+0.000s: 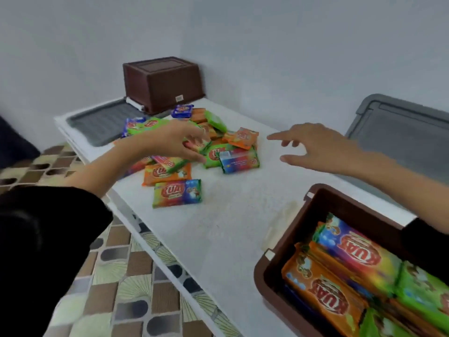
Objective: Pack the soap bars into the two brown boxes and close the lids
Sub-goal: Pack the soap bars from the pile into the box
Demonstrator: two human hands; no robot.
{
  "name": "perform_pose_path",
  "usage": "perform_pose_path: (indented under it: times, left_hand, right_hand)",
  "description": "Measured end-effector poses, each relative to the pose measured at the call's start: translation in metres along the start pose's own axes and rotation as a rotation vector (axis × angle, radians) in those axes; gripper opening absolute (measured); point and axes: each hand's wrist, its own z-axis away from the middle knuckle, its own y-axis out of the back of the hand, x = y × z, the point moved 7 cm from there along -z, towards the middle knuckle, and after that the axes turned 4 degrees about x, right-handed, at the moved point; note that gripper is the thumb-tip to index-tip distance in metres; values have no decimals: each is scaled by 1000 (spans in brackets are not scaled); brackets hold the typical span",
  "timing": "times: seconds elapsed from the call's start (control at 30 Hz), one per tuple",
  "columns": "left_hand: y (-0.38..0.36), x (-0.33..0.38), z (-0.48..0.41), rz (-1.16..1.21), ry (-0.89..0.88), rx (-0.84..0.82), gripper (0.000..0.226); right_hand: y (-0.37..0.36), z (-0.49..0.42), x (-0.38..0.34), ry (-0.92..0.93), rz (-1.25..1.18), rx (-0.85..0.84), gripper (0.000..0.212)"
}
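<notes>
A heap of wrapped soap bars (194,147), orange, green and blue, lies on the white table (230,215). My left hand (175,139) is down on the heap, its fingers closing around a pinkish-green bar (198,145). My right hand (313,147) hovers open to the right of the heap, holding nothing. One brown box (274,263) stands open at the near right with several bars packed inside. The other brown box (162,83) sits upside down at the back of the table.
A grey lid (97,125) lies flat at the table's back left, partly under the far box. A second grey lid (401,127) leans at the right near the wall. Patterned floor tiles (121,288) show left of the table edge.
</notes>
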Motion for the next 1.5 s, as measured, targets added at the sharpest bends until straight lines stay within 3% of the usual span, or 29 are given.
perform_pose_path:
  times: [0.17,0.3,0.47,0.6,0.8,1.03,1.27,1.5]
  left_hand:
    - [-61,-56,21,-17,167,-175,75]
    - [-96,-73,28,-133,126,-165,81]
    - [-100,-72,33,-219,12,-22,68]
    - [-101,-70,29,-136,8,-21,61]
    - [-103,-54,26,-73,-17,2,60]
    - [-58,0,-5,-98,-122,36,61]
    - [0,119,-39,-138,-465,69,57]
    - [-28,247,-18,-129,-863,-172,58]
  right_hand:
    - [-86,-81,-20,186,-170,-210,65]
    - [-147,-112,-18,238,4,-351,83]
    - [-158,-123,-7,351,184,-299,81]
    - [-153,-126,-9,370,318,-224,72]
    - [-136,-113,-5,265,177,-236,74]
    - [-52,-72,-3,103,50,-46,75]
    - [40,33,32,-136,116,48,74]
    - [63,165,39,-353,51,-52,74]
